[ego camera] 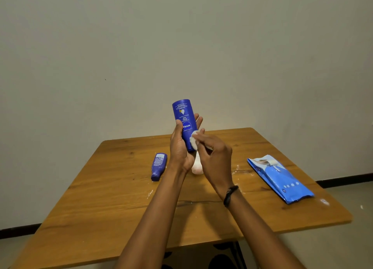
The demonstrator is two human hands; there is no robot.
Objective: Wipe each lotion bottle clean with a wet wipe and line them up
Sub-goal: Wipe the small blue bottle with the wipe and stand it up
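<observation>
Item 1. Dark blue plastic lotion bottle with white Nivea lettering [184, 121]: held upside down above the far half of the table, base uppermost, cap end buried in the palm. It is grasped by the left hand [179, 147], thumb on the near face and fingers wrapped behind.

Item 2. Small bunched white wet wipe [194, 140]: pinched in the fingertips of the right hand [214, 157] and pressed against the lower right side of the held bottle. A dark band [230, 195] is worn at that wrist.

Item 3. Second, smaller blue lotion bottle [159, 166]: laid on its side on the brown wooden table [113, 198], at about nine o'clock from the hands, cap pointing toward the wearer. Not touched.

Item 4. Pale pinkish-white object [197, 166]: standing or lying just behind the hands at table centre; mostly hidden, possibly a third bottle, though this cannot be confirmed.

Item 5. Flat blue wet wipe packet [279, 179]: laid at three o'clock, well apart from the bottles, flap apparently raised.

Step in hand: wiping of the first bottle is judged to be under way; nothing is lined up yet.

Next move: the bottle would need to be turned in the left grip so unwiped faces are reached, then set upright. A row position would have to be chosen clear of the white smears on the table.
</observation>
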